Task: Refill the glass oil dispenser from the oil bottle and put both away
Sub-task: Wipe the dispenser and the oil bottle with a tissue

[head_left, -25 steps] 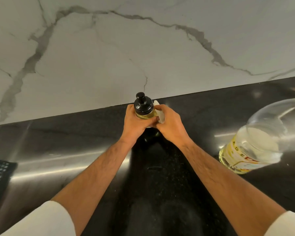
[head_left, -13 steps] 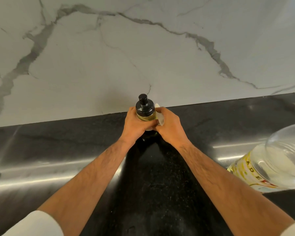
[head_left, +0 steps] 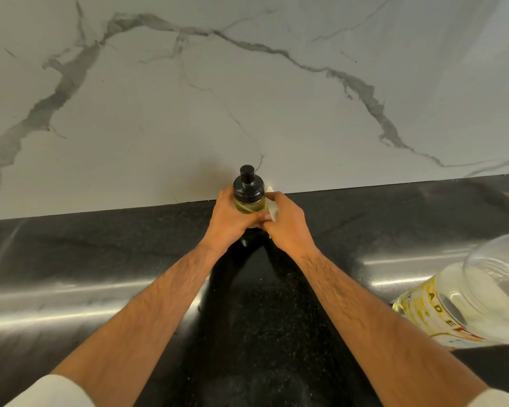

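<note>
You've got the glass oil dispenser [head_left: 249,201] standing upright at the centre of your view, long axis vertical, black pump cap on top with its narrow nozzle stub pointing straight up toward twelve o'clock. It sits at the back of the bench [head_left: 100,259], right against the foot of the marble wall [head_left: 247,98]. Your left hand [head_left: 229,220] wraps the dispenser's body from nine o'clock, fingers curled round the glass. Your right hand [head_left: 285,223] closes in from three o'clock, fingers curled against the same body with a pale cloth or paper wad [head_left: 271,205] pinched between palm and glass. Through the clear wall you can see yellow-green oil just under the glossy black collar.

Off at four o'clock, well apart from your hands, the oil bottle [head_left: 467,304] stands on the bench: a big clear plastic jug, rounded shoulders, pale oil low inside, a yellow label with red and dark letters. Its top runs out of view, so the cap cannot be told.

The bench is dark polished stone, speckled, throwing long bright streaks of reflected light. The wall behind is smooth white marble with grey veins branching across it. White sleeves [head_left: 50,392] show at both lower corners.
</note>
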`<state>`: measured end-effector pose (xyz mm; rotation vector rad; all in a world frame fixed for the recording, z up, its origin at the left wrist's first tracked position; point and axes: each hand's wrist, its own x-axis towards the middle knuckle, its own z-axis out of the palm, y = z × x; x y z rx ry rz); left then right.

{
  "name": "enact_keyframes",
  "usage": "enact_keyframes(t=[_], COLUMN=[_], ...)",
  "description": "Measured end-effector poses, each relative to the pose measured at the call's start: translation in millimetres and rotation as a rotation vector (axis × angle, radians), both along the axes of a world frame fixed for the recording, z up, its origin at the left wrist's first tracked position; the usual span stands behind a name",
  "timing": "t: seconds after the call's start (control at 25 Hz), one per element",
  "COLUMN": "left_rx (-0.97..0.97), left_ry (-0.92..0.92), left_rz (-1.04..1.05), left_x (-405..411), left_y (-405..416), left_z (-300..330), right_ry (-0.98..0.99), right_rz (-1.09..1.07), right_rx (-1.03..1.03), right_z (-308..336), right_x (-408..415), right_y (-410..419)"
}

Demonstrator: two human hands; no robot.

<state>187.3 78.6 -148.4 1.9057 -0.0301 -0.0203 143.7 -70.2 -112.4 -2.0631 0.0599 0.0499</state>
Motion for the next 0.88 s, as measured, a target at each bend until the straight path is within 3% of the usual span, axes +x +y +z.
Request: enact_keyframes(t=[0.16,0.36,0.6,0.88], left_rx=[0.047,0.022,-0.065,0.082], left_ry=[-0.052,-0.249,-0.184,-0.016], left_rz=[0.129,0.233,-0.020,-0.335], left_x=[-28.8,-110.0,-186.6,-230.4], left_y=[1.9,-12.3,-65.8,-173.5], left_z=[19.5,32.3,55.9,92.3], right_ry=[0.076,0.094,0.158,0.366], right_rz=[-0.093,-0.103,-0.001,0.051], right_rx=[0.145,0.363,0.362,0.463], right_z=[7.2,24.5,10.3,19.2], right_x=[-26.6,-100.4,-189.3,-258.6], right_y=[-6.3,-25.8,-76.8,-156.2])
